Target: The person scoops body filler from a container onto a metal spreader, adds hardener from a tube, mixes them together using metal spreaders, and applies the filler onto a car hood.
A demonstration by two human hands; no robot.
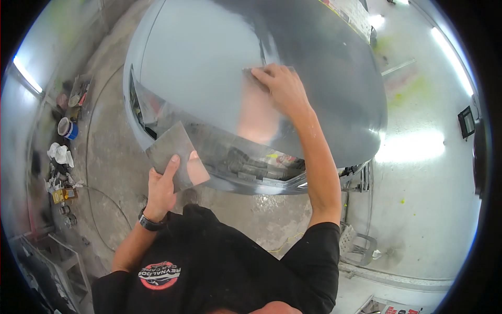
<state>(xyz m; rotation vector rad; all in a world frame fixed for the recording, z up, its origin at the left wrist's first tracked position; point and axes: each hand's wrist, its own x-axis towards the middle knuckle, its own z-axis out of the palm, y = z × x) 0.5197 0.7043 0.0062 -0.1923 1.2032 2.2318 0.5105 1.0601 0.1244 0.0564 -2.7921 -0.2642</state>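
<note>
A grey car hood [204, 57] fills the middle of the view, part of it lighter and part darker and glossier. My right hand [280, 86] is on the hood, its fingers closed on a thin dark flat piece [247, 70] whose edge shows beside the fingertips. The palm hides most of that piece. Below this hand a pinkish reflection shows on the surface. My left hand [163, 183] grips a square, shiny grey flat plate [175, 149] by its lower edge, thumb on top. The plate is tilted near the car's front corner, over the headlight area.
The open front-end gap [251, 165] shows parts inside. At the left wall stand a blue tub [68, 129], white crumpled paper [61, 154] and a yellow box [64, 195]. A hose [89, 110] runs over the concrete floor. A grey plastic chair [359, 246] is at right.
</note>
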